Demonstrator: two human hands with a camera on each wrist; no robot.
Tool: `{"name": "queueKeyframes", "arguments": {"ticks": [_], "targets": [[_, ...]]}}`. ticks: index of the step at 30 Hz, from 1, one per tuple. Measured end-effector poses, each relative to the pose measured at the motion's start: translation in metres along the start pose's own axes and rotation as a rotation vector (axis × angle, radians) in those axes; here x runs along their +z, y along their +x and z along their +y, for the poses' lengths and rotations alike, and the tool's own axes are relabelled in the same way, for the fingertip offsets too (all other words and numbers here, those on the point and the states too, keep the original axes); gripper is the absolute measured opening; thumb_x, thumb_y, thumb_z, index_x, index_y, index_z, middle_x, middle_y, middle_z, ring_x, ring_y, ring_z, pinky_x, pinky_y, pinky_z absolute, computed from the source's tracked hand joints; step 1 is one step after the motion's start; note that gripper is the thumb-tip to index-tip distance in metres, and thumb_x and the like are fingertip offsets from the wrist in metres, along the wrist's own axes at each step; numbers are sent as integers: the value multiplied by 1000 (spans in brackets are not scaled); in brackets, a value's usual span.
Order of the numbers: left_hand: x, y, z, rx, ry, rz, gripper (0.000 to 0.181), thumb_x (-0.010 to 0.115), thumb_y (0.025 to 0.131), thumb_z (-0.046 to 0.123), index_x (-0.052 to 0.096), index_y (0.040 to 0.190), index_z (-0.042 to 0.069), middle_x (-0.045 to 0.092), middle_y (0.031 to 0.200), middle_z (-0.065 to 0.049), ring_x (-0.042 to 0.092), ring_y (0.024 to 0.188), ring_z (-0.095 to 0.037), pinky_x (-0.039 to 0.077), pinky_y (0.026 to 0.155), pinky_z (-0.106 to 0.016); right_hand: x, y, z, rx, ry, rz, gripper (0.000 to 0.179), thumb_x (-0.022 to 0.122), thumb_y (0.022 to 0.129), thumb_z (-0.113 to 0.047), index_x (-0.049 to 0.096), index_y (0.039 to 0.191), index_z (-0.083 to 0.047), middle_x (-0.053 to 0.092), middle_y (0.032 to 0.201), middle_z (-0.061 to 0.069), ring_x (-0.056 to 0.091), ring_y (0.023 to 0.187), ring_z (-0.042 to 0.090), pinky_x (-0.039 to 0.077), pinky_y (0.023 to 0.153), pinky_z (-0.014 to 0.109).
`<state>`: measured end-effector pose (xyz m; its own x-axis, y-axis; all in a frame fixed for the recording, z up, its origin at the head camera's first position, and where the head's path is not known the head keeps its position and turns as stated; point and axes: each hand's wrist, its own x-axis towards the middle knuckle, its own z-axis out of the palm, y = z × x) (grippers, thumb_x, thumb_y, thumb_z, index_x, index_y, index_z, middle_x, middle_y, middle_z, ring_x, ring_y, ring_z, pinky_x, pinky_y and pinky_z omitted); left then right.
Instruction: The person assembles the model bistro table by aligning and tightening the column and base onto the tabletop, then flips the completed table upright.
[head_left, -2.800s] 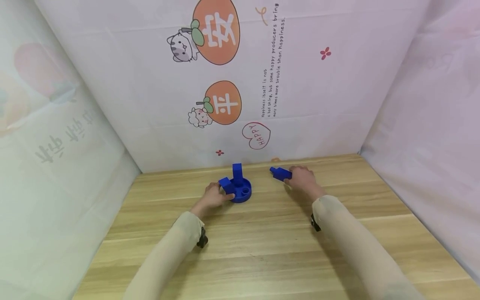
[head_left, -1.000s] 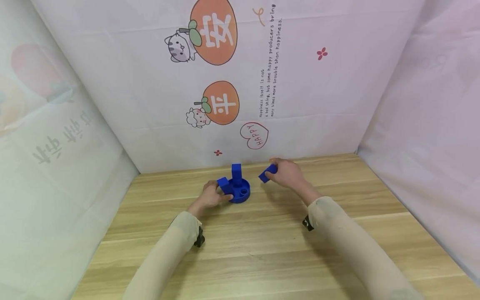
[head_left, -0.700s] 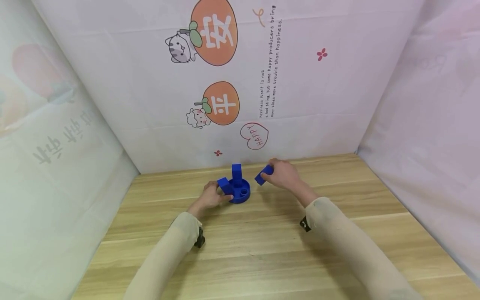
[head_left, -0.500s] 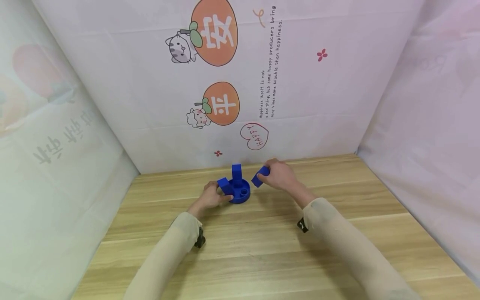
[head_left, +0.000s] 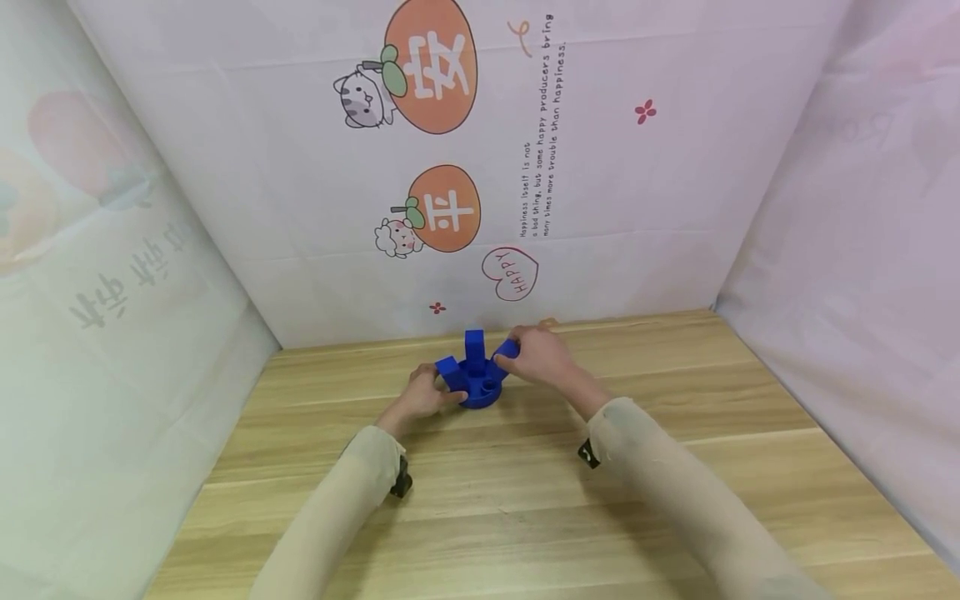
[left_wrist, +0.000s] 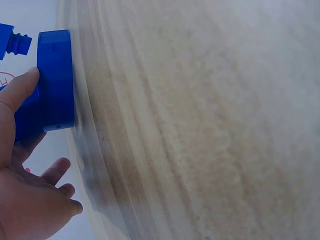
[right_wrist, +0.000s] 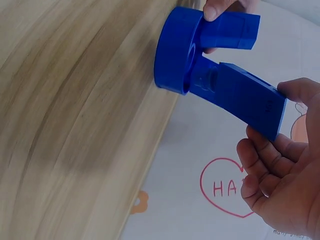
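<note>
A round blue base [head_left: 481, 402] with a raised rim and a small ring socket lies on the table near the back wall. Two blue rectangular blocks rise from it, a rear block [head_left: 474, 346] and a left block [head_left: 448, 369]. My left hand [head_left: 424, 395] pinches the left block low down, its thumb tip right at the rim in the left wrist view. My right hand [head_left: 542, 357] pinches another blue block [right_wrist: 252, 100] by its far end, tilted over the base's right side. That block's ridged plug [left_wrist: 19, 44] shows a gap from the base in the left wrist view.
The wood-grain table [head_left: 495, 517] meets a white printed cloth wall [head_left: 615, 225] close behind the base. Cloth sides stand at left and right. Small black wrist devices, such as the right one [head_left: 588, 454], sit below both sleeves.
My right hand has carried its block leftward from beside the base to over its right side, turning its plug end from leftward to down. My left hand has kept its hold.
</note>
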<state>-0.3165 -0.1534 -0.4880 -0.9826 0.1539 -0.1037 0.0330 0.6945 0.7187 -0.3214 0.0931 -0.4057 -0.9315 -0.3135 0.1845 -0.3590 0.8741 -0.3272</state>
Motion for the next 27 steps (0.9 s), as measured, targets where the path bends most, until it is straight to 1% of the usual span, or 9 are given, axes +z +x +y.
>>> {"name": "queueKeyframes", "arguments": {"ticks": [4,6,12,19,22,25,27], "targets": [[0,-2,2,-18,-16,-1,85,74,77,46,36,143,9,33,146,-13,25,139,-32,25,113,-53,4,3,-4,-7,6,-25,47,62,79,-55,65,102,-14,66,87,0,57,75,16,46,62,28],[0,-2,2,-23,-20,-1,85,74,77,46,36,143,10,33,147,-13,25,139,-32,25,112,-53,6,4,-5,-4,4,-39,48,62,79,-55,65,103,-13,67,90,1,58,76,15,46,63,28],[1,-2,3,-17,-11,8,84,74,76,45,36,143,9,34,147,-14,26,139,-33,26,112,-53,11,8,-9,4,-2,-63,52,62,79,-55,66,106,-11,69,95,3,61,80,16,50,69,30],[1,-2,4,-7,-33,10,80,75,77,41,40,141,10,35,145,-15,27,137,-34,26,111,-54,17,13,-13,-32,-8,-69,49,63,81,-52,68,103,-8,70,93,3,63,84,19,51,75,33],[1,-2,4,-3,-35,8,78,75,77,41,41,141,12,36,145,-15,28,137,-34,26,111,-54,20,13,-13,-41,-15,-61,50,63,82,-51,66,108,-8,71,97,4,64,89,21,52,79,35],[1,-2,4,0,-45,11,77,76,77,39,41,141,12,36,145,-16,27,137,-35,26,111,-54,22,13,-12,-63,-14,-50,50,63,83,-51,63,113,-10,70,97,4,65,88,22,52,79,36],[1,-2,4,1,-50,15,77,76,77,38,41,141,11,36,144,-16,28,137,-35,26,111,-54,23,13,-10,-92,-18,-46,51,63,83,-51,62,115,-12,70,98,3,65,87,21,52,79,36]]}}
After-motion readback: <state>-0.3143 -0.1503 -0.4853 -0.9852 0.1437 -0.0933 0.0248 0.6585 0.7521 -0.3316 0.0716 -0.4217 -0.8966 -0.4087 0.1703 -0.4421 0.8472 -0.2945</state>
